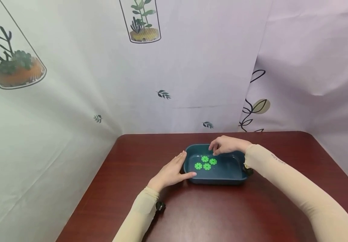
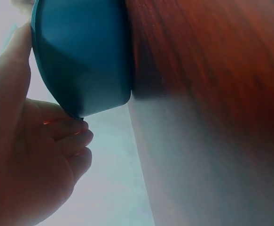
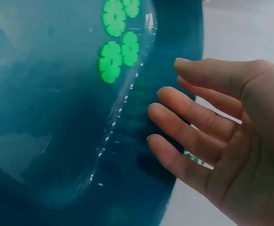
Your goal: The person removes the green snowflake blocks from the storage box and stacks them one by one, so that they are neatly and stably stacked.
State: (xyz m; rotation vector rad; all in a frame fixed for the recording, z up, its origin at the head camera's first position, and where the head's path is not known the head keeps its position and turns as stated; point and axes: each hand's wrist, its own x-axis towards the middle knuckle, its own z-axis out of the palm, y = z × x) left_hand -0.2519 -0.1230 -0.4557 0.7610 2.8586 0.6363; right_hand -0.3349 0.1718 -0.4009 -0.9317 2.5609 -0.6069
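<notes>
- Head view: nearest the camera run two cream sleeves (image 1: 298, 190), reaching in from the bottom edge and lower right, with a small black device (image 1: 160, 206) at the left wrist
- The one container is a blue-green tray (image 1: 228, 168), oblong with rounded corners, standing flat with its long side facing the person
- In it lie four bright green notched discs (image 1: 207, 166), flat on the tray floor in a tight cluster toward the left end
- The left hand (image 1: 169, 171) is at the tray's left end, its grip open: fingers straight along the rim, thumb stretched over the near corner
- The right hand (image 1: 226, 144) hangs above the tray's far side, just beyond the discs, its grip loosely bent with nothing in it
- The surface (image 1: 149, 151) under the tray is glossy red-brown with rounded far corners; behind and to the sides hangs pale cloth (image 1: 192, 67) printed with jarred plants and leaf sprigs
- Left wrist view: the left hand fills the left side, thumb up at the rim, fingertips against the outside of the tray; the wood grain of the surface shows on the right, partly washed out by glare
- Right wrist view: the right hand's slightly bent, parted fingers hover by the tray's inner wall, apart from the green discs, one of them cut by the top edge
</notes>
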